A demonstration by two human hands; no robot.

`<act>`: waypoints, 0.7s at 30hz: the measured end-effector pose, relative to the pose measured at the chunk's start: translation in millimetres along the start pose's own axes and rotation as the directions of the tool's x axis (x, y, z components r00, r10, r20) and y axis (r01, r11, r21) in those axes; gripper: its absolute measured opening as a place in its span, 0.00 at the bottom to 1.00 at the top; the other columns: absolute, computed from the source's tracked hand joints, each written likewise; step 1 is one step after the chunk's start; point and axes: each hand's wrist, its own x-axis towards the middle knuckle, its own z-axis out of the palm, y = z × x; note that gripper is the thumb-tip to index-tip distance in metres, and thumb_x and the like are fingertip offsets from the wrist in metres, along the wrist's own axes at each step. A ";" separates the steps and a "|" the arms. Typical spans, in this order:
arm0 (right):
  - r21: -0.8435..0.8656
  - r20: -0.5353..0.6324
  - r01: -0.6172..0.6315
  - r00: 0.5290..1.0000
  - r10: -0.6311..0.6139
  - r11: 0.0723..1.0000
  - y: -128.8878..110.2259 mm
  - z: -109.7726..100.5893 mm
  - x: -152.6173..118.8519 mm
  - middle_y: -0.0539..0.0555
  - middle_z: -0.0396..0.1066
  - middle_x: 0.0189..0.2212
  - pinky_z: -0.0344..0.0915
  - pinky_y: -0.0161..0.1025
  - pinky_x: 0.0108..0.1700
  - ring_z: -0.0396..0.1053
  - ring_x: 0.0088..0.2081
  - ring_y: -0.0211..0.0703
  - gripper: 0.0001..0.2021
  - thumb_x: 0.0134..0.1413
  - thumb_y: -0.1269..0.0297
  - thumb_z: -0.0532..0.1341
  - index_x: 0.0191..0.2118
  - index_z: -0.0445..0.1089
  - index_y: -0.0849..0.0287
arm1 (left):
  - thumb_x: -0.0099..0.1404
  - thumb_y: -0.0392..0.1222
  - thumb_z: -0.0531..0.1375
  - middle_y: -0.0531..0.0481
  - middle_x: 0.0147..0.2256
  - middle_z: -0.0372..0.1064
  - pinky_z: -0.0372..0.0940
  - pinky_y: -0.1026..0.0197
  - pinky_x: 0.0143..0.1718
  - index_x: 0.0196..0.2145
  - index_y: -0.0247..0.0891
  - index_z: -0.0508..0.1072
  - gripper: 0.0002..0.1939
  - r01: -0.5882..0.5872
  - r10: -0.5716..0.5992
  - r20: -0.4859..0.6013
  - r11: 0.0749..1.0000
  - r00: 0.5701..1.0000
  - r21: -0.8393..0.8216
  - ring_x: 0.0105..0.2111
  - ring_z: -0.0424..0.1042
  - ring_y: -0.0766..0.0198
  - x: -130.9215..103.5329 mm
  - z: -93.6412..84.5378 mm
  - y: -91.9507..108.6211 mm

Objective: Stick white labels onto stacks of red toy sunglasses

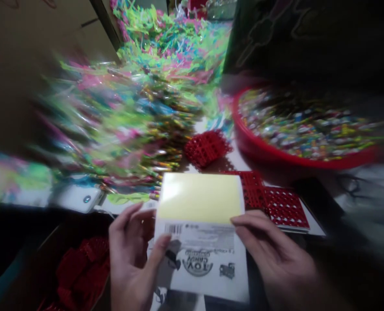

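A sticker sheet (208, 198) is held up in front of me, its upper part bare pale-yellow backing. Below that is a white printed label (211, 242), with a barcode and upside-down lettering that reads "TOY CANDY". My left hand (130, 255) grips the sheet's left edge, thumb on the front and fingers behind. At the right edge, my right hand (273, 250) pinches near the line where backing and label meet. Whether it has a corner of the label or the whole sheet I cannot tell.
Behind is a blurred heap of bright shredded strips (166, 43) and wrapped sticks. A red basin (257, 144) of small colourful pieces stands right. Red perforated pieces (208, 149) lie on the table; more red items (81, 272) fill a box lower left. A white power bank (81, 196) sits left.
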 end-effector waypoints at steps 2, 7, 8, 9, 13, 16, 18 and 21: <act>0.052 -0.110 -0.048 0.992 0.053 0.998 -8.7 -5.7 5.7 0.48 0.83 0.44 0.84 0.31 0.45 0.86 0.43 0.43 0.04 0.69 0.58 0.70 0.44 0.85 0.40 | 0.64 0.49 0.77 0.49 0.47 0.86 0.81 0.63 0.46 0.51 0.48 0.83 0.19 -0.034 0.028 0.082 0.997 0.996 0.072 0.46 0.86 0.56 -10.5 4.9 6.4; -0.197 0.092 0.027 0.996 -0.009 0.980 -12.4 -19.5 5.4 0.53 0.86 0.47 0.85 0.38 0.30 0.87 0.46 0.56 0.14 0.64 0.52 0.72 0.54 0.85 0.41 | 0.66 0.52 0.74 0.50 0.45 0.88 0.83 0.56 0.48 0.48 0.49 0.89 0.13 -0.075 0.075 0.006 0.985 0.997 0.152 0.42 0.87 0.53 -26.3 15.8 16.2; -0.269 0.079 0.084 0.995 -0.065 0.959 -12.1 -20.6 4.5 0.52 0.86 0.48 0.84 0.40 0.30 0.86 0.49 0.58 0.13 0.64 0.52 0.72 0.53 0.85 0.40 | 0.66 0.52 0.74 0.51 0.44 0.88 0.83 0.55 0.49 0.49 0.51 0.89 0.14 -0.079 0.081 -0.005 0.981 0.997 0.179 0.42 0.87 0.52 -26.4 17.1 17.7; -0.322 0.037 0.125 0.992 -0.120 0.938 -12.2 -20.7 3.5 0.52 0.86 0.48 0.84 0.41 0.31 0.85 0.50 0.59 0.11 0.64 0.52 0.72 0.51 0.85 0.39 | 0.66 0.53 0.74 0.51 0.42 0.89 0.83 0.54 0.50 0.50 0.52 0.88 0.15 -0.091 0.095 -0.005 0.973 0.996 0.214 0.43 0.88 0.52 -25.5 17.7 19.3; -0.362 -0.158 0.198 0.950 -0.269 0.911 -18.3 -17.1 2.0 0.48 0.82 0.42 0.80 0.41 0.42 0.82 0.43 0.48 0.06 0.72 0.58 0.66 0.46 0.81 0.38 | 0.67 0.47 0.74 0.52 0.45 0.89 0.82 0.51 0.54 0.53 0.53 0.88 0.16 -0.287 0.267 0.107 0.904 0.958 0.318 0.42 0.89 0.50 -15.9 13.2 28.2; -0.454 -0.091 0.301 0.921 -0.380 0.839 -22.9 -19.9 2.8 0.47 0.79 0.40 0.76 0.38 0.42 0.79 0.39 0.43 0.08 0.73 0.63 0.65 0.49 0.79 0.39 | 0.69 0.41 0.72 0.53 0.44 0.89 0.82 0.56 0.49 0.52 0.55 0.88 0.15 -0.442 0.370 0.267 0.845 0.890 0.301 0.39 0.89 0.53 -7.8 7.5 37.4; -0.483 -0.013 0.376 0.900 -0.436 0.791 -23.4 -24.2 3.1 0.47 0.78 0.39 0.73 0.36 0.40 0.79 0.38 0.40 0.09 0.73 0.66 0.65 0.49 0.79 0.41 | 0.70 0.40 0.71 0.56 0.43 0.89 0.81 0.60 0.47 0.51 0.58 0.88 0.15 -0.450 0.360 0.316 0.847 0.878 0.283 0.39 0.88 0.57 -4.8 6.4 42.5; -0.411 0.023 0.411 0.897 -0.441 0.814 -22.4 -28.7 3.5 0.46 0.74 0.37 0.71 0.35 0.37 0.78 0.37 0.37 0.10 0.73 0.70 0.64 0.47 0.78 0.42 | 0.71 0.43 0.72 0.57 0.46 0.88 0.79 0.61 0.49 0.52 0.60 0.87 0.15 -0.335 0.269 0.266 0.910 0.926 0.244 0.43 0.87 0.57 -4.4 8.8 46.9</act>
